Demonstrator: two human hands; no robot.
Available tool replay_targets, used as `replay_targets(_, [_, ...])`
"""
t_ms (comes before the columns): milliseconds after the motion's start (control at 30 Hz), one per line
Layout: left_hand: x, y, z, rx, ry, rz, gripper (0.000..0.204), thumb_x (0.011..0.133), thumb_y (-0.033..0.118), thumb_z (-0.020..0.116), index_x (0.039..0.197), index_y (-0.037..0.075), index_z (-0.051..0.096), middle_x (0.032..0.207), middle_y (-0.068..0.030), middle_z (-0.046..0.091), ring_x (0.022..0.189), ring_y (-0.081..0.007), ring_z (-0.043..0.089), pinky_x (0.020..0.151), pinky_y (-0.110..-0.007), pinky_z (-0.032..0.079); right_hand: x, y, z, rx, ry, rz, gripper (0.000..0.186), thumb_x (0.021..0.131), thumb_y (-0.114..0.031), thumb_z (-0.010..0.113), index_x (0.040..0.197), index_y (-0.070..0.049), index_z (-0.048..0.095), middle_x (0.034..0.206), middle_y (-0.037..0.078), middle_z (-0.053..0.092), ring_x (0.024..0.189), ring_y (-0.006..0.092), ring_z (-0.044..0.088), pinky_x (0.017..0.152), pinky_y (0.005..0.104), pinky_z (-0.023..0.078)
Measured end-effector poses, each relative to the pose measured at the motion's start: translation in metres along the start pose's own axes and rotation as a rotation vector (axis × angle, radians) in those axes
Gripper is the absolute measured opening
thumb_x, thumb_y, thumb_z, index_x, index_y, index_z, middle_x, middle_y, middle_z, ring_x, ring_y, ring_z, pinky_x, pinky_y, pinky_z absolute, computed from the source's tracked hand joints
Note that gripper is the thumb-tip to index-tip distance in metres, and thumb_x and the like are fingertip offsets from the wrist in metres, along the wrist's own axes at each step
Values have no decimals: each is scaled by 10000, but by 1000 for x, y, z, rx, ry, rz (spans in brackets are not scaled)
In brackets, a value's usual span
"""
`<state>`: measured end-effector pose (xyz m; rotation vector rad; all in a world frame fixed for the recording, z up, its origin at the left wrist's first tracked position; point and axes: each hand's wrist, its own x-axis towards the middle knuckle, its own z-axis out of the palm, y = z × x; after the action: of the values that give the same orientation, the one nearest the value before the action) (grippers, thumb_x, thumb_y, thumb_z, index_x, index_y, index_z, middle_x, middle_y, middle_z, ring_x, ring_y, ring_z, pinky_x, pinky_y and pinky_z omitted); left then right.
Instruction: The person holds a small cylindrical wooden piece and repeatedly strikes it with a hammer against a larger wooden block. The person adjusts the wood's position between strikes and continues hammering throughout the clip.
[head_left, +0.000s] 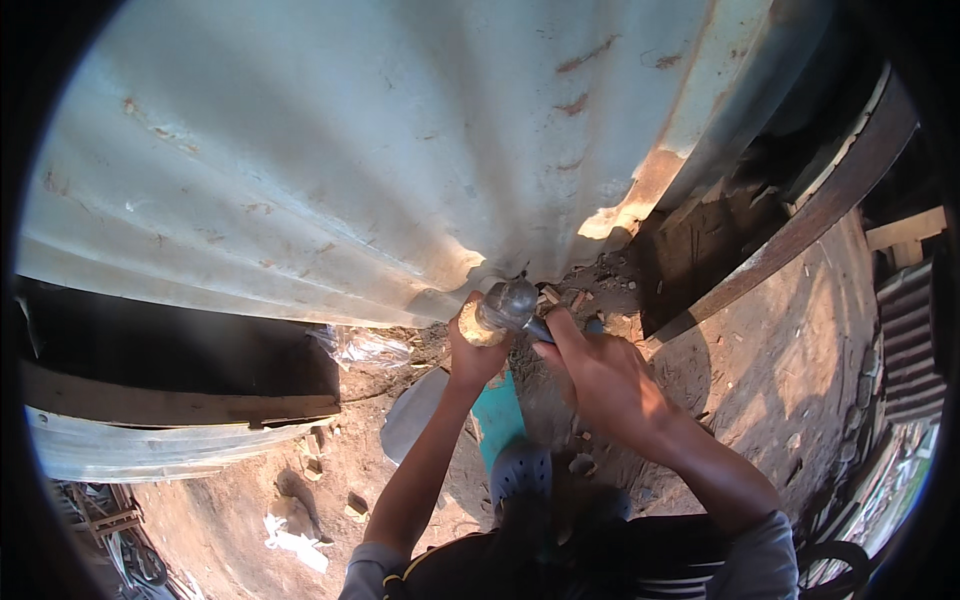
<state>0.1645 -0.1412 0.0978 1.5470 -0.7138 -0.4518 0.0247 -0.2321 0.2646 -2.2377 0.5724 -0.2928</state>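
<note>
My left hand [474,355] is wrapped round a pale yellowish piece, apparently wood [476,328], held close to the foot of a corrugated metal sheet [360,160]. My right hand [610,385] grips a hammer with a dark handle; its rounded steel head [510,304] is over the top of the pale piece, and I cannot tell whether they touch. The tip beyond my hands is hidden.
A teal board [500,410] lies under my hands, near my shoe [520,470]. A dark beam [770,260] leans at the right. Another metal sheet [150,450] is low left. Rubble, crumpled plastic [365,348] and a white scrap [295,540] are on the dirt ground.
</note>
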Motion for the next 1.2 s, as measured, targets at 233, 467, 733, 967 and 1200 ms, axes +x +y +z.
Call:
replay_targets(233, [-8, -7, -4, 66, -55, -21, 187, 745, -3, 691, 849, 18, 537, 758, -57, 618, 687, -133, 584, 661, -284, 478, -3, -12, -2, 114, 133, 20, 148, 951, -107, 505, 1038, 3, 459, 678, 226, 592, 654, 453, 590, 567, 494, 431])
replay_targets(467, [2, -12, -3, 113, -163, -3, 285, 742, 29, 713, 959, 16, 529, 802, -51, 609, 730, -148, 604, 680, -291, 488, -14, 24, 0, 114, -4, 95, 195, 955, -144, 501, 1086, -3, 471, 620, 215, 534, 563, 434, 540, 511, 413, 413])
replay_targets(733, [-2, -35, 5, 437, -335, 331, 619, 765, 207, 787, 1256, 35, 452, 1028, -89, 630, 809, -164, 636, 744, -326, 520, -51, 18, -12, 280, 74, 454, 190, 980, -195, 479, 1013, -9, 493, 595, 66, 467, 525, 128, 449, 501, 300, 366])
replay_targets(967, [10, 26, 13, 179, -312, -135, 312, 773, 220, 789, 935, 9, 626, 802, -64, 658, 732, -157, 642, 697, -315, 526, -111, 47, -2, 320, 294, 403, 232, 1007, -240, 447, 937, -24, 493, 650, -28, 407, 553, 44, 356, 496, 221, 311])
replay_targets(1200, [-7, 13, 3, -60, 22, -161, 217, 853, 146, 717, 732, 10, 599, 636, -6, 605, 580, -80, 554, 561, -248, 458, -139, 59, 1, 478, 327, 582, 230, 1012, -251, 441, 971, -30, 496, 567, -53, 369, 448, 8, 323, 404, 192, 249])
